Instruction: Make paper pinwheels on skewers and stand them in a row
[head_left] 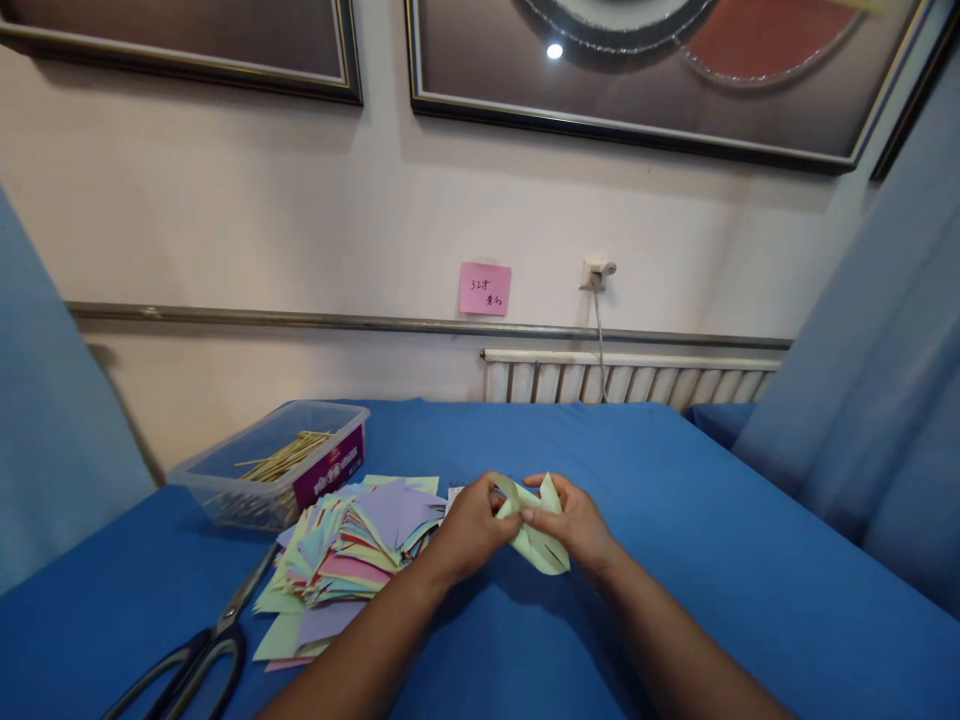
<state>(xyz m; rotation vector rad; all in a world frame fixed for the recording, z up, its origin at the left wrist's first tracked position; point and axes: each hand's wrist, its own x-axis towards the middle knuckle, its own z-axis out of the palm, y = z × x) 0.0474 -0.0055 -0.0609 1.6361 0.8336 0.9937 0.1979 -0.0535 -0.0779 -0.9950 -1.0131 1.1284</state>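
Over the blue table (675, 520), both my hands pinch one folded piece of pale green paper (541, 548). My left hand (469, 528) grips its left side with closed fingers. My right hand (574, 520) holds its right side, thumb pressed on top. The paper is bent into several flaps that stick up and hang down between the hands. Just left of my left hand lies a loose pile of coloured paper squares (352, 550), in pink, purple, green and blue.
Black-handled scissors (202, 645) lie at the front left. A clear plastic box (274, 475) with thin wooden sticks stands behind the pile. A pink note (485, 289), a wall socket (596, 274) and a radiator (630, 380) are on the far wall. Blue curtains hang at both sides.
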